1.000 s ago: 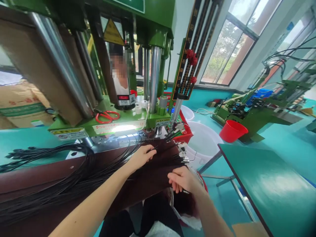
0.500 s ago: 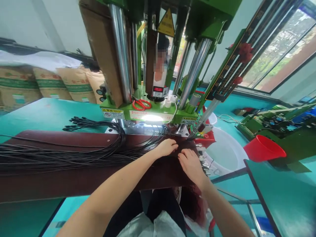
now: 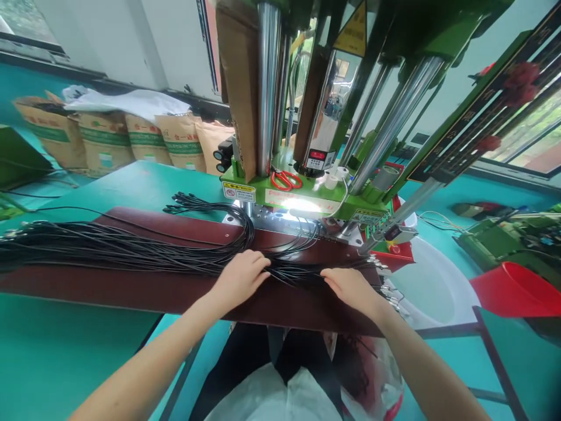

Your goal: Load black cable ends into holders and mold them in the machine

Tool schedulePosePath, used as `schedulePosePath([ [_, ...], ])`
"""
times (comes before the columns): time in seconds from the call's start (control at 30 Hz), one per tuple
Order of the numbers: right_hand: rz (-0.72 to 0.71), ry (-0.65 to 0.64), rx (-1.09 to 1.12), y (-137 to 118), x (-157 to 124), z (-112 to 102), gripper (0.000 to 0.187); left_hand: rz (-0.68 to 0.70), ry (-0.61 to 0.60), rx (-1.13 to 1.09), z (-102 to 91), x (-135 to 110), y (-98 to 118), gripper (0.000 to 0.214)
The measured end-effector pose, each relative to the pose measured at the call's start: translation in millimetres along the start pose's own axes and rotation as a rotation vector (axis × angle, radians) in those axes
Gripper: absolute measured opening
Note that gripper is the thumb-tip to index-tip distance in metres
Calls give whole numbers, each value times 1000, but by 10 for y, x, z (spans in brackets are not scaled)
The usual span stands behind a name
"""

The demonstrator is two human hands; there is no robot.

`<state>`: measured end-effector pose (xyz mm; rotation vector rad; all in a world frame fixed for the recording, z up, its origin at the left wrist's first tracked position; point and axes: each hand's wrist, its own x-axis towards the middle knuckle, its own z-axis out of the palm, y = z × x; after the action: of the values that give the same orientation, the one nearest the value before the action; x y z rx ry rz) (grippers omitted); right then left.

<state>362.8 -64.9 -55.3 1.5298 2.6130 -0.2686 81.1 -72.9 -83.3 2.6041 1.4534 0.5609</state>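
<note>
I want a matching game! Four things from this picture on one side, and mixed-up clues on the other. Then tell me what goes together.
Things:
1. black cables
2. scissors
3. paper sacks
4. right hand

Clues:
A. standing in a row, with green bands
B. nearer than the other hand to the silvery tips
C. stretched along the brown board
D. red handles, lying on the green machine

Right pairs: 1-C, 2-D, 3-A, 4-B

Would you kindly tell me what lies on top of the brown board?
Black cables lie along the board, with the left hand and right hand on them. What lies beneath them is covered and cannot be seen.
</note>
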Motion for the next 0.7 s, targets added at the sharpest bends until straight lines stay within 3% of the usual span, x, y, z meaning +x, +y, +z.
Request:
schedulePosePath([
  [0.07, -47, -11, 24, -10, 111, -30, 28, -15, -21, 132, -41, -142, -208, 23],
  [0.17, -112, -17, 73, -12, 242, -77, 29, 22, -66, 264, -65, -156, -330, 30],
  [0.27, -151, -27, 106, 9, 318, -97, 27, 122, -165, 285, -113, -21, -335, 18],
  [0.37, -248, -56, 202, 59, 346, -90, 27, 154, -249, 163, -221, 107, -339, 10],
  [0.53, -353, -52, 418, 160, 397, -47, 30, 3, -305, -11, -372, 209, -346, 19],
  [0.7, -333, -25, 379, 167, 489, 12, 27, 131, -442, 139, -294, 325, -292, 29],
])
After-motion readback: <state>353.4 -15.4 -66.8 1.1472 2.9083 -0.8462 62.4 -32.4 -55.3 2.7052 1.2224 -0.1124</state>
